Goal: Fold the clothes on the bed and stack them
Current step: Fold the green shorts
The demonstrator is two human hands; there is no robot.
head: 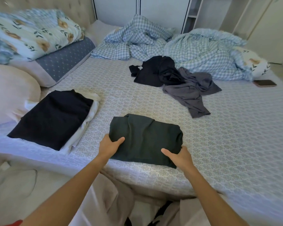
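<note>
We see the left hand (109,145) and right hand (180,156) each grasping a near corner of the folded dark green garment (145,139), thumbs on top. It lies at the near edge of the bed (235,136) — patterned pale sheet. Left: a folded stack (52,118), black over white. Beyond: crumpled black garment (155,70), grey garment (189,90), checked bedding (203,51), phone (265,83) — no legible writing.

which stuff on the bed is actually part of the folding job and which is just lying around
Part of the job:
- dark green folded garment, held by left hand and right hand
- folded stack, black piece on top of white
- unfolded black garment
- unfolded grey garment

Just lying about:
- phone
- checked bedding
- floral quilt
- pillows
</note>
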